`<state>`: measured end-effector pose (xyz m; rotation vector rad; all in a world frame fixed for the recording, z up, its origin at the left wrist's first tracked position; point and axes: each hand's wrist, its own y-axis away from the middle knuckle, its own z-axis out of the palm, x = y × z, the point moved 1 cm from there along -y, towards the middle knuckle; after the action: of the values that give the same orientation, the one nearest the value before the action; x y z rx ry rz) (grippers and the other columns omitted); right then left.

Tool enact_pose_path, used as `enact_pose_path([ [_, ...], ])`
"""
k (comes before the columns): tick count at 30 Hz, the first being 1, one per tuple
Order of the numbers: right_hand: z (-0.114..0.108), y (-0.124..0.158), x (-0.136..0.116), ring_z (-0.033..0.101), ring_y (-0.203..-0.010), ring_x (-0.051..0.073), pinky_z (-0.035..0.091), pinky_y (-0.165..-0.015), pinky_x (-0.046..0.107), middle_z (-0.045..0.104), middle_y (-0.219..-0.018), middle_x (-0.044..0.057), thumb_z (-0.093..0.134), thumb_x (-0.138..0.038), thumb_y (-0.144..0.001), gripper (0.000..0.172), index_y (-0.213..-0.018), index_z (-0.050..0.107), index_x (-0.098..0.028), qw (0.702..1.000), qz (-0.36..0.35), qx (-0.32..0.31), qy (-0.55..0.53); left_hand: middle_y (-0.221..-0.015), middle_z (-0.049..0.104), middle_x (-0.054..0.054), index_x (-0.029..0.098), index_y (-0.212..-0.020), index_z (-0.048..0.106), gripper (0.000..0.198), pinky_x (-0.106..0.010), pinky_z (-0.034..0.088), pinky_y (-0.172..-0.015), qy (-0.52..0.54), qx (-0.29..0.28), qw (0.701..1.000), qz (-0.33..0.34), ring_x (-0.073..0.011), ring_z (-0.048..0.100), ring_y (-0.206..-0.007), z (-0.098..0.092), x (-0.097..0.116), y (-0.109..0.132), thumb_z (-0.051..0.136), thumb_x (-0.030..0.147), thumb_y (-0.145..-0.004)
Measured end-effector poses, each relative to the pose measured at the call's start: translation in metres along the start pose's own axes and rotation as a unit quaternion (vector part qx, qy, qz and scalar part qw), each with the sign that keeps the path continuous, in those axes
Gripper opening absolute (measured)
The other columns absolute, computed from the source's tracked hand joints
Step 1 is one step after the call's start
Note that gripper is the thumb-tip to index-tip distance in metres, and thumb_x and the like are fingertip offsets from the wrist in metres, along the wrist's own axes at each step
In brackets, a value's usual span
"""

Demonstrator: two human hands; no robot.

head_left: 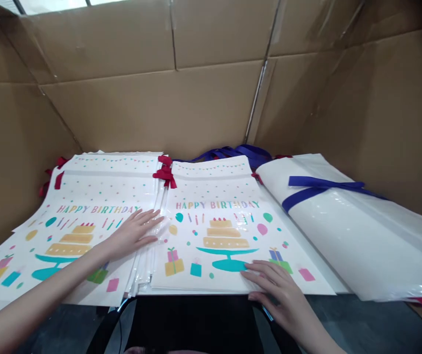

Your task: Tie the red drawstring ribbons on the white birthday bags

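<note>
Two stacks of white "HAPPY BIRTHDAY" gift bags lie flat side by side. My left hand (134,233) rests open, fingers spread, on the right edge of the left stack (85,206), reaching toward the gap between the stacks. My right hand (276,290) lies open with fingers flat on the front edge of the middle stack (214,231), below the printed cake stand. Red ribbons (165,172) stick out at the tops of both stacks.
A thick bundle of plain white bags (344,231) with a blue ribbon (317,188) lies at the right. More blue ribbons (240,151) sit behind the middle stack. Cardboard walls (196,98) enclose the back and both sides. The table's front edge is near my body.
</note>
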<state>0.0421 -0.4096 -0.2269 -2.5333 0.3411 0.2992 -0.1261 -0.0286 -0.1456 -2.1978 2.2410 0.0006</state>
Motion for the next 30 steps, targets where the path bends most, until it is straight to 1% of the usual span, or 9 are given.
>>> enact_pose_path([
  [4,-0.010,-0.012,-0.001,0.060,-0.101,0.027,0.050,-0.083,0.042,0.066,-0.111,0.006,0.068,-0.033,-0.076,0.038,-0.114,0.065,-0.032,0.998,0.024,-0.054,0.004,-0.152,0.026,-0.005,0.031,-0.143,0.034,0.056,-0.048,0.021,-0.110,0.007,-0.016,0.995,-0.098,-0.0289,0.026,-0.137,-0.010,-0.058,0.068,0.037,0.055,-0.092],
  [7,-0.014,-0.038,-0.017,0.058,-0.105,0.027,0.050,-0.084,0.041,0.064,-0.113,0.006,0.067,-0.036,-0.077,0.037,-0.114,0.064,-0.032,0.996,0.029,-0.085,-0.020,-0.154,0.016,-0.003,0.036,-0.146,0.023,0.063,-0.048,0.022,-0.110,0.048,-0.066,0.990,-0.116,-0.0308,0.021,-0.139,-0.014,-0.090,0.116,0.042,0.057,-0.089],
  [9,-0.011,-0.064,-0.036,0.057,-0.107,0.026,0.049,-0.086,0.040,0.063,-0.113,0.007,0.064,-0.038,-0.080,0.033,-0.113,0.064,-0.031,0.993,0.031,-0.103,-0.056,-0.154,0.011,-0.001,0.040,-0.145,0.020,0.072,-0.051,0.021,-0.110,0.072,-0.105,0.986,-0.103,-0.0340,0.016,-0.140,-0.017,-0.100,0.139,0.050,0.061,-0.083],
  [12,0.004,-0.108,-0.071,0.056,-0.105,0.023,0.047,-0.088,0.038,0.064,-0.109,0.007,0.057,-0.040,-0.085,0.026,-0.107,0.066,-0.027,0.982,0.027,-0.145,-0.118,-0.154,0.003,0.000,0.041,-0.145,0.014,0.089,-0.053,0.017,-0.111,0.093,-0.148,0.982,-0.075,-0.0369,0.009,-0.140,-0.021,-0.100,0.159,0.058,0.068,-0.073],
  [16,0.035,-0.156,-0.107,0.058,-0.099,0.021,0.047,-0.086,0.036,0.064,-0.104,0.007,0.051,-0.037,-0.089,0.025,-0.103,0.065,-0.023,0.961,0.045,-0.188,-0.196,-0.154,-0.003,-0.002,0.039,-0.146,0.005,0.096,-0.056,0.010,-0.111,0.101,-0.174,0.978,-0.059,-0.0374,0.003,-0.140,-0.021,-0.092,0.166,0.056,0.072,-0.071],
  [20,0.067,-0.189,-0.112,0.059,-0.096,0.019,0.049,-0.079,0.032,0.063,-0.108,0.007,0.055,-0.035,-0.084,0.027,-0.107,0.064,-0.023,0.943,0.092,-0.204,-0.248,-0.154,-0.003,-0.001,0.040,-0.146,0.004,0.088,-0.055,0.010,-0.111,0.099,-0.155,0.981,-0.060,-0.0368,0.004,-0.140,-0.019,-0.085,0.167,0.049,0.070,-0.077],
  [22,0.082,-0.208,-0.103,0.060,-0.094,0.019,0.049,-0.076,0.031,0.064,-0.108,0.007,0.055,-0.033,-0.083,0.026,-0.106,0.064,-0.023,0.943,0.111,-0.189,-0.251,-0.154,-0.002,-0.001,0.040,-0.146,0.005,0.084,-0.054,0.011,-0.111,0.096,-0.146,0.983,-0.056,-0.0364,0.005,-0.140,-0.018,-0.082,0.166,0.047,0.069,-0.079],
  [25,0.102,-0.249,-0.077,0.060,-0.090,0.019,0.048,-0.079,0.032,0.065,-0.106,0.007,0.056,-0.027,-0.080,0.025,-0.102,0.065,-0.020,0.961,0.104,-0.138,-0.215,-0.154,0.002,0.000,0.041,-0.146,0.008,0.076,-0.053,0.015,-0.111,0.096,-0.131,0.986,-0.045,-0.0361,0.007,-0.141,-0.019,-0.077,0.159,0.044,0.067,-0.083],
  [30,0.127,-0.328,-0.032,0.056,-0.100,0.023,0.042,-0.088,0.035,0.063,-0.104,0.009,0.055,-0.025,-0.079,0.025,-0.102,0.063,-0.019,0.989,0.108,-0.060,-0.079,-0.154,0.017,0.000,0.044,-0.144,0.020,0.065,-0.052,0.020,-0.109,0.111,-0.111,0.987,-0.033,-0.0341,0.018,-0.139,-0.024,-0.065,0.139,0.044,0.062,-0.086],
])
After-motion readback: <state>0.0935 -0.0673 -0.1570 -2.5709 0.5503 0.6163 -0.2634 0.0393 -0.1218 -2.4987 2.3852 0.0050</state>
